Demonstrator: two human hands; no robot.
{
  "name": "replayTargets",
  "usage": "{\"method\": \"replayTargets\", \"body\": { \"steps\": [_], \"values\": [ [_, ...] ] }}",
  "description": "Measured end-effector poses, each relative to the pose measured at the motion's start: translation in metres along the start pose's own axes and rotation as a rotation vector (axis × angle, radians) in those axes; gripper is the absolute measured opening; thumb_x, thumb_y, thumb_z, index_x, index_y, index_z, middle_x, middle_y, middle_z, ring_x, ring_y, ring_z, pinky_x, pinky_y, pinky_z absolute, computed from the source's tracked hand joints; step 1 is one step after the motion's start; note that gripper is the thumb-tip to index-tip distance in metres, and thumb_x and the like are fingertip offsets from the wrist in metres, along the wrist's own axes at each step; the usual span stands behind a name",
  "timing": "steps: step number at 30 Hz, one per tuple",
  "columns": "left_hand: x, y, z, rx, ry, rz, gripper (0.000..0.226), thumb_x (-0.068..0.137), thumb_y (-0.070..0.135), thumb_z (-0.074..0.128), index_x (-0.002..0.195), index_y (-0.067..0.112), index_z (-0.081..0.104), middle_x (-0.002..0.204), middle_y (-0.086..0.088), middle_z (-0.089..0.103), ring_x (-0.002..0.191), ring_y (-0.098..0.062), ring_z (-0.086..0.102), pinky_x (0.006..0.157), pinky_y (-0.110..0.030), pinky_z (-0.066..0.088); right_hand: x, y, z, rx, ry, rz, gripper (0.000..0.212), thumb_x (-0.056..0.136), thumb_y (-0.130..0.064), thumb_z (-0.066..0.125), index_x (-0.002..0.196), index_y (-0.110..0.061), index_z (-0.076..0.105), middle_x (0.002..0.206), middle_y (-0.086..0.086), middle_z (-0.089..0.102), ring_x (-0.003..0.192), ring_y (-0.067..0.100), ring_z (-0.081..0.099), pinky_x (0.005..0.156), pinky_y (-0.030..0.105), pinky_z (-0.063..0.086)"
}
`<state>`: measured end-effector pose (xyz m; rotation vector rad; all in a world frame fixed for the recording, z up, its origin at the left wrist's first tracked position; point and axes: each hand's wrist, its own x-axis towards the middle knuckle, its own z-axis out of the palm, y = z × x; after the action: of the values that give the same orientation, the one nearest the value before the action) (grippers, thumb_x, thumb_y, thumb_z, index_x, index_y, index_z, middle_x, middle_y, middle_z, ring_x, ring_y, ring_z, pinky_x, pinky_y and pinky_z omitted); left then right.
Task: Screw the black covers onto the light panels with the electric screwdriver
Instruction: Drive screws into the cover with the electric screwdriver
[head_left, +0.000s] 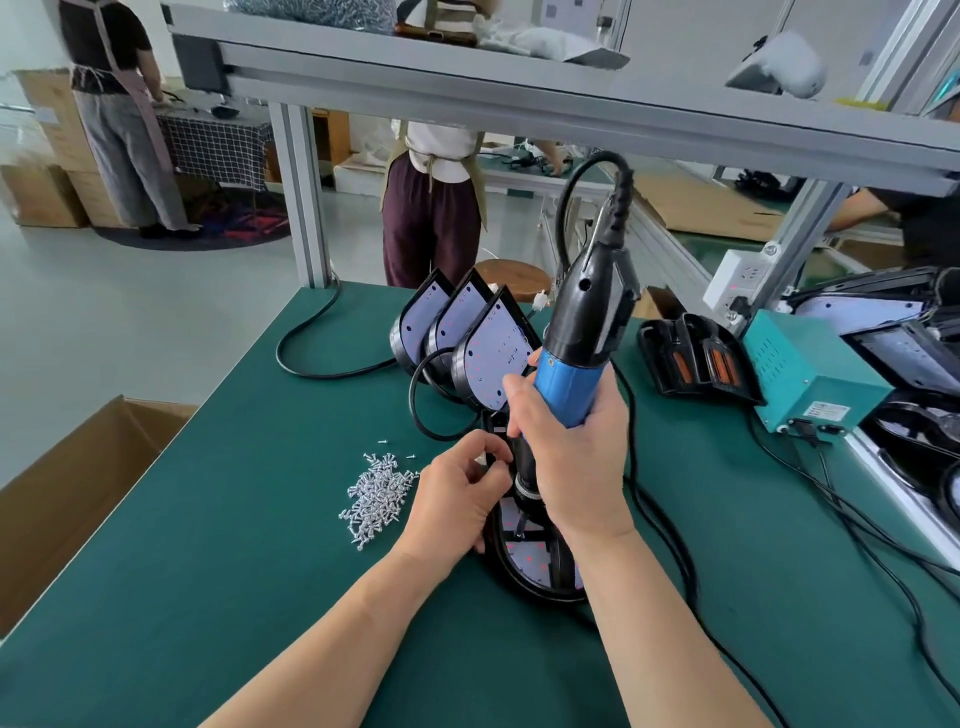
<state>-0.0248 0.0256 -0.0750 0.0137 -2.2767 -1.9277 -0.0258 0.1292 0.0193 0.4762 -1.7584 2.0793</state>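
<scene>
Green tabletop (234, 519): one light panel (527, 564) lies flat near the front edge. Its black cover (557, 561) is on, and the white board with red dots shows through the openings. Three more panels (457, 332) stand tilted behind it. Screwdriver (571, 358) upright, tip down on the flat panel. Right hand (571, 467): grip clamped round the blue barrel. Left hand (457, 499): fingers curled beside the tip; whether this grip holds anything, cannot tell. Screws (376, 493) heaped just left.
</scene>
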Motion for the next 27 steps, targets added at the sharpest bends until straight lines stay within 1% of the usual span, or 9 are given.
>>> {"method": "replayTargets", "body": {
  "steps": [2,4,8,12,14,17,20,24,27],
  "values": [
    [0.000,0.001,0.000,0.016,-0.025,0.016,0.015,0.085,0.029,0.057,0.098,0.028,0.064,0.077,-0.018,0.065,0.056,-0.017,0.047,0.049,-0.041,0.048,-0.004,-0.002,0.001,0.000,-0.030,0.014,0.029,0.078,-0.028,0.074,0.090,-0.010,0.056,0.074,0.029,0.049,0.063,0.043,0.045,0.060,0.050,0.045],
    [-0.001,0.002,-0.001,0.031,-0.048,0.033,0.015,0.087,0.026,0.058,0.101,0.025,0.064,0.088,-0.026,0.065,0.069,-0.016,0.048,0.066,-0.050,0.052,-0.005,-0.003,-0.001,-0.006,-0.028,0.039,0.027,0.076,-0.030,0.075,0.091,-0.015,0.059,0.072,0.024,0.051,0.061,0.035,0.046,0.060,0.047,0.046],
    [-0.002,0.004,-0.002,0.080,-0.031,0.067,0.007,0.083,0.028,0.054,0.084,0.032,0.060,0.059,-0.003,0.051,0.055,-0.014,0.041,0.054,-0.030,0.040,-0.005,-0.006,-0.010,0.094,-0.044,0.040,0.026,0.076,-0.027,0.075,0.100,-0.026,0.066,0.071,0.011,0.052,0.056,0.021,0.051,0.057,0.029,0.048],
    [-0.002,0.006,-0.002,0.089,-0.023,0.028,0.013,0.090,0.020,0.054,0.087,0.030,0.061,0.056,0.002,0.052,0.040,-0.020,0.045,0.037,-0.028,0.044,-0.004,-0.015,-0.013,0.070,-0.029,-0.047,0.027,0.079,-0.025,0.075,0.105,-0.026,0.067,0.068,0.008,0.055,0.056,0.020,0.054,0.058,0.026,0.049],
    [-0.003,0.008,-0.002,0.102,-0.020,0.026,0.013,0.092,0.020,0.054,0.090,0.030,0.062,0.055,0.002,0.053,0.036,-0.020,0.046,0.036,-0.026,0.042,0.002,-0.021,-0.012,0.051,0.079,-0.121,0.025,0.081,-0.026,0.075,0.104,-0.031,0.067,0.070,0.007,0.057,0.058,0.019,0.055,0.062,0.025,0.050],
    [-0.005,0.012,-0.002,0.075,-0.036,0.026,0.011,0.095,0.027,0.054,0.091,0.032,0.063,0.055,0.006,0.053,0.036,-0.018,0.046,0.036,-0.024,0.042,0.013,-0.025,-0.021,0.107,0.299,-0.152,0.025,0.082,-0.027,0.075,0.103,-0.026,0.063,0.068,0.005,0.059,0.057,0.014,0.056,0.061,0.020,0.049],
    [-0.008,0.017,-0.003,0.020,-0.061,0.028,0.015,0.098,0.031,0.055,0.097,0.041,0.066,0.054,0.014,0.053,0.039,-0.015,0.048,0.040,-0.022,0.044,0.025,-0.017,-0.053,0.253,0.445,-0.010,0.028,0.083,-0.029,0.075,0.101,-0.020,0.055,0.066,-0.003,0.057,0.057,0.011,0.054,0.059,0.020,0.046],
    [-0.012,0.022,-0.002,0.074,-0.072,0.088,0.026,0.100,0.035,0.053,0.124,0.045,0.058,0.056,0.020,0.055,0.047,-0.010,0.048,0.055,-0.022,0.046,0.031,0.019,-0.106,0.641,0.561,0.321,0.028,0.093,-0.040,0.070,0.102,-0.016,0.057,0.076,-0.003,0.054,0.061,0.010,0.052,0.061,0.021,0.044],
    [-0.011,0.020,-0.001,0.059,0.028,0.065,0.030,0.101,0.036,0.051,0.131,0.039,0.050,0.058,0.011,0.053,0.052,-0.013,0.048,0.062,-0.038,0.049,0.027,0.046,-0.125,0.731,0.652,0.430,0.038,0.099,-0.051,0.055,0.098,-0.014,0.059,0.077,-0.002,0.054,0.062,0.013,0.053,0.065,0.022,0.041]
  ]
}}
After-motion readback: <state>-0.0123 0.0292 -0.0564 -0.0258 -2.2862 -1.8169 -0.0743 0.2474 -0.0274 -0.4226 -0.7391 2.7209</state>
